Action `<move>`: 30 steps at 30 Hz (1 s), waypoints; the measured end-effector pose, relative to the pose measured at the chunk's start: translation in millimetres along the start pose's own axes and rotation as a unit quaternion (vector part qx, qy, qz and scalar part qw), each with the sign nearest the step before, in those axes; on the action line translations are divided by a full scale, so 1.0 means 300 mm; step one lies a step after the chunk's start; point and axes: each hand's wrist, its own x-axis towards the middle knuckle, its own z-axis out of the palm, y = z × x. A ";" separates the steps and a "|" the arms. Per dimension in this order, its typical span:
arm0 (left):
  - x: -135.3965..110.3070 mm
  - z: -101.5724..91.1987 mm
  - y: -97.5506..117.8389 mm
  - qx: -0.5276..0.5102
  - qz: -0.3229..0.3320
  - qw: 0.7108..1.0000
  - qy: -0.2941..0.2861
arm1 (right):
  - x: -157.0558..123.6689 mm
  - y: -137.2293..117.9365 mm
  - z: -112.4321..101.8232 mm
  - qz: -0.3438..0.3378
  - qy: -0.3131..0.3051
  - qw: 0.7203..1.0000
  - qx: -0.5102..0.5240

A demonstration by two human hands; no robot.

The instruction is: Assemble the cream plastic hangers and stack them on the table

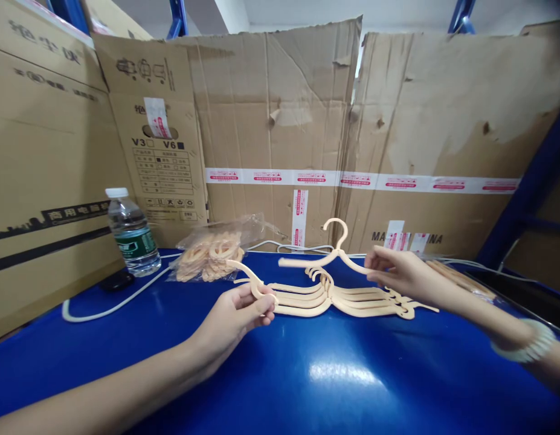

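Observation:
My left hand (237, 317) pinches a curved beige plastic piece (244, 269) between thumb and fingers, at the left end of a stack of hangers. My right hand (395, 269) is closed on the right arm tip of a beige clothes hanger (338, 249). That hanger is raised over the stack, with its hook up and its left arm pointing left. Below it, several beige hangers (302, 312) lie stacked on the blue table, hooks together in the middle. Small beige fittings (404, 308) show at the stack's right end. My left fingers hide the stack's left end.
A clear bag of beige rings and parts (211, 254) lies behind my left hand. Further left stand a water bottle (133, 235), a black object (116, 281) and a white cable (125, 305). Cardboard walls (280, 121) enclose the blue table (307, 386). Packed beige pieces (461, 279) lie right.

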 end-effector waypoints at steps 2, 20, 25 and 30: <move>0.006 -0.018 -0.019 -0.038 -0.006 0.999 0.005 | -0.058 -0.018 0.019 -0.011 0.019 1.000 0.018; -0.039 0.015 -0.020 -0.147 -0.092 0.984 -0.041 | -0.175 -0.053 0.098 -0.120 0.087 0.989 0.002; -0.043 0.015 -0.017 -0.149 -0.084 0.984 -0.053 | -0.180 -0.066 0.107 -0.108 0.078 0.991 0.000; -0.049 0.019 -0.010 -0.177 -0.092 0.979 -0.047 | -0.182 -0.074 0.112 -0.104 0.103 0.989 -0.002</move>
